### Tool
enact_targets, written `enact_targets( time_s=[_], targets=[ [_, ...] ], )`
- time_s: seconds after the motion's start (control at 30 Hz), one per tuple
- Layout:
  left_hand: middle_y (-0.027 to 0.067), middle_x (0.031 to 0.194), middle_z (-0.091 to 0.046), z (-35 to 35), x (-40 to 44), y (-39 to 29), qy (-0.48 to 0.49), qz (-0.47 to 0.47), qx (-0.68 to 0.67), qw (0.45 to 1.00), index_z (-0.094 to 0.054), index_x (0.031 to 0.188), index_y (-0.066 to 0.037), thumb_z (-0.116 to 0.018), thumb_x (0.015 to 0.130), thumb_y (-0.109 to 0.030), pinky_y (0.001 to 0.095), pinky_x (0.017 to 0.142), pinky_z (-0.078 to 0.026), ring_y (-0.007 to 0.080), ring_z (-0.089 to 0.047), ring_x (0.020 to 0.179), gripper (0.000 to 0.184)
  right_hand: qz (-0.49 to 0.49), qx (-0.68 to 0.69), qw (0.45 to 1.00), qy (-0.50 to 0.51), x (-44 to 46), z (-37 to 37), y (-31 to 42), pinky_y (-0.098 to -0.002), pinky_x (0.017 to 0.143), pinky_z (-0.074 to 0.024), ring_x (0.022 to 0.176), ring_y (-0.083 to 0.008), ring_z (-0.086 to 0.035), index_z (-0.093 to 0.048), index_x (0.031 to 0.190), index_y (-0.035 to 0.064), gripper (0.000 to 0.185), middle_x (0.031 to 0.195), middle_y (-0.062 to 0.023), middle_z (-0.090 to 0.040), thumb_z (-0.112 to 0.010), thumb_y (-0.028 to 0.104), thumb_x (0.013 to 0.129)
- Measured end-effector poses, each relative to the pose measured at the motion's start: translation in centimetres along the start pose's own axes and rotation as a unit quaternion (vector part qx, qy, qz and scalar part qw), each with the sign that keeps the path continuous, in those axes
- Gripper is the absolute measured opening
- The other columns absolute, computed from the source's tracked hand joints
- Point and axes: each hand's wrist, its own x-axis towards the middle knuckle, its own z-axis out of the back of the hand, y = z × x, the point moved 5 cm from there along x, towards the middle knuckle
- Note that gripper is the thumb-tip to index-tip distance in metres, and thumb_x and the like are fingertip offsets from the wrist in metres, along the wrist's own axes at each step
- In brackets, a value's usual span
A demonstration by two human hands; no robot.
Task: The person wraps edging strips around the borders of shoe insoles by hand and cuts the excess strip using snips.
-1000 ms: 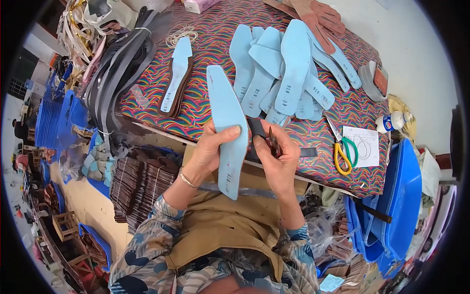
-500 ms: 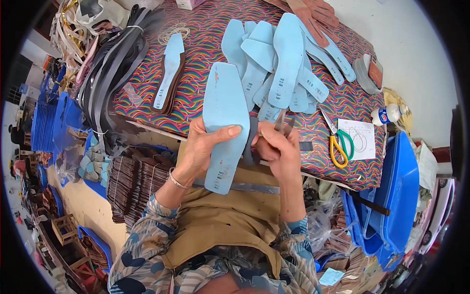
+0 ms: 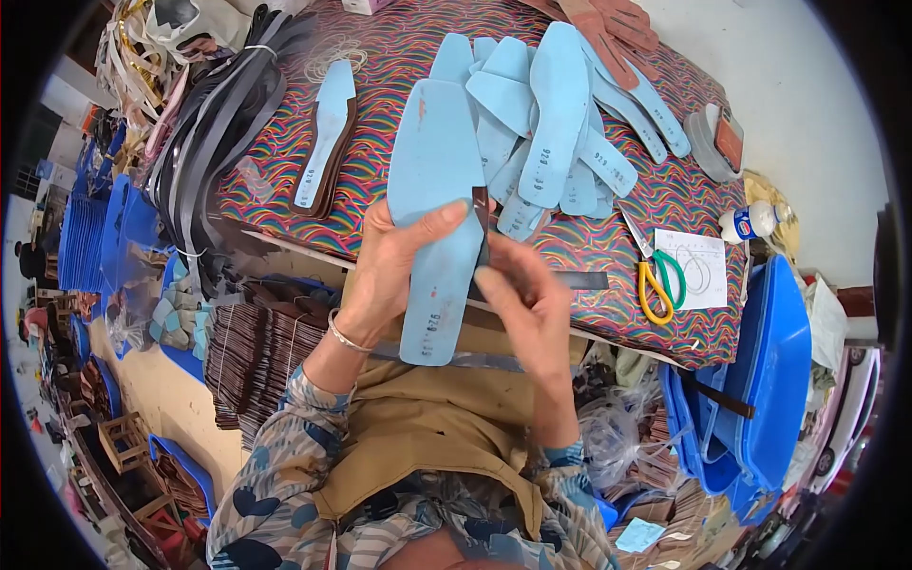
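A light-blue insole (image 3: pixel 432 142) with printed numbers is gripped in my left hand (image 3: pixel 389 256), thumb pressed on its upper face. At its right edge, a dark strip (image 3: pixel 481 211) has its brown end lapping over the blue face. My right hand (image 3: pixel 527 304) is closed, thumb and fingers pinching the strip just beside the edge. The strip's lower part is hidden by my right fingers. Another grey-black strip (image 3: pixel 581 280) lies on the table to the right of that hand.
Loose blue insoles (image 3: pixel 556 114) are heaped at the back of the patterned table (image 3: pixel 399 47). A stack of brown-edged insoles (image 3: pixel 326 142) and bundled dark strips (image 3: pixel 214 123) lie left. Scissors (image 3: pixel 660 275), a paper sheet (image 3: pixel 698 266) and a white bottle (image 3: pixel 750 223) sit right.
The insole has shifted slightly upward. My right hand has come down and left, and pointed metal tips beside its fingers no longer show. The strip's end now overlaps the insole's face.
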Motion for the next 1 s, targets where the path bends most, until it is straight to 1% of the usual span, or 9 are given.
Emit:
enact_targets(
  time_s=[0.07,0.17,0.23,0.27,0.33,0.53,0.7,0.87,1.0],
  targets=[
    [0.0126,0.093,-0.070,-0.8,0.0,-0.5,-0.001,0.011,-0.013,1.000,-0.065,0.105,0.002,-0.067,0.087,-0.011,0.0300,0.066,-0.057,0.0180,-0.069,0.078,0.023,-0.016,0.030,0.999,0.007,-0.9,-0.2,-1.0,-0.0196,0.074,-0.0474,0.077,-0.0066,-0.059,-0.061,0.117,-0.0036,0.025,0.092,-0.0019,-0.066,-0.059,0.002,0.092],
    [0.0140,0.090,-0.069,-0.7,0.2,-0.4,-0.002,0.007,-0.031,1.000,-0.064,0.104,0.004,-0.068,0.087,-0.013,0.0323,0.063,-0.058,0.0205,-0.070,0.077,0.024,0.012,-0.081,0.996,0.042,-1.7,-0.2,-1.8,-0.0256,0.059,-0.0460,0.067,-0.0078,-0.055,-0.057,0.120,-0.0043,0.031,0.086,-0.0058,-0.064,-0.059,-0.002,0.089],
    [0.0156,0.091,-0.069,-0.4,0.3,-0.3,-0.005,-0.009,-0.037,0.999,-0.064,0.103,0.004,-0.068,0.088,-0.013,0.0335,0.063,-0.059,0.0225,-0.070,0.078,0.024,0.143,-0.135,0.980,-0.009,-2.4,-0.8,-2.0,-0.0263,0.053,-0.0432,0.057,-0.0122,-0.053,-0.059,0.116,-0.0041,0.030,0.075,-0.0084,-0.059,-0.056,-0.005,0.087],
    [0.0158,0.091,-0.069,-0.4,0.3,-0.2,-0.007,-0.021,-0.028,0.999,-0.064,0.102,0.004,-0.067,0.088,-0.014,0.0332,0.062,-0.059,0.0229,-0.070,0.077,0.023,0.143,-0.135,0.980,-0.008,-2.5,-1.0,-2.1,-0.0263,0.053,-0.0432,0.057,-0.0122,-0.053,-0.059,0.116,-0.0041,0.030,0.075,-0.0084,-0.059,-0.056,-0.005,0.087],
    [0.0159,0.091,-0.069,-0.5,0.4,-0.1,-0.007,-0.033,-0.019,0.999,-0.064,0.102,0.004,-0.066,0.089,-0.014,0.0330,0.061,-0.059,0.0233,-0.070,0.077,0.023,0.242,-0.188,0.951,-0.034,-2.9,-1.1,-0.8,-0.0206,0.049,-0.0306,0.058,-0.0030,-0.040,-0.062,0.114,-0.0054,0.023,0.070,0.0019,-0.054,-0.053,0.004,0.096],
    [0.0152,0.095,-0.069,-1.0,0.5,0.5,-0.007,-0.028,-0.030,0.999,-0.062,0.106,0.005,-0.062,0.092,-0.018,0.0330,0.063,-0.059,0.0219,-0.069,0.077,0.026,0.078,-0.134,0.988,-0.008,-1.9,-0.1,-0.8,-0.0182,0.053,-0.0325,0.061,-0.0026,-0.043,-0.065,0.103,-0.0038,0.018,0.072,0.0043,-0.055,-0.061,0.010,0.094],
    [0.0141,0.104,-0.067,-3.3,-1.1,2.6,0.042,0.037,-0.084,0.995,-0.058,0.115,0.004,-0.054,0.098,-0.023,0.0338,0.073,-0.058,0.0210,-0.068,0.088,0.032,0.078,-0.002,0.994,-0.070,0.2,0.8,0.1,-0.0187,0.060,-0.0347,0.067,-0.0014,-0.042,-0.064,0.097,-0.0043,0.018,0.075,0.0046,-0.054,-0.062,0.013,0.094],
    [0.0139,0.093,-0.067,-2.1,-0.1,0.2,0.044,0.021,-0.082,0.995,-0.056,0.112,0.004,-0.052,0.099,-0.027,0.0333,0.071,-0.059,0.0219,-0.069,0.083,0.034,0.126,-0.161,0.978,-0.039,-1.7,0.6,-0.5,-0.0199,0.053,-0.0294,0.061,-0.0034,-0.036,-0.063,0.094,-0.0046,0.015,0.068,0.0049,-0.047,-0.061,0.010,0.094],
    [0.0119,0.085,-0.065,-1.9,-0.1,0.9,0.060,0.038,-0.075,0.995,-0.056,0.111,0.005,-0.051,0.099,-0.029,0.0328,0.065,-0.057,0.0208,-0.067,0.072,0.035,0.130,-0.149,0.979,-0.054,-3.6,0.8,-1.2,-0.0210,0.050,-0.0263,0.058,-0.0021,-0.034,-0.065,0.091,-0.0028,0.013,0.063,0.0054,-0.044,-0.058,0.008,0.094]
  ],
)
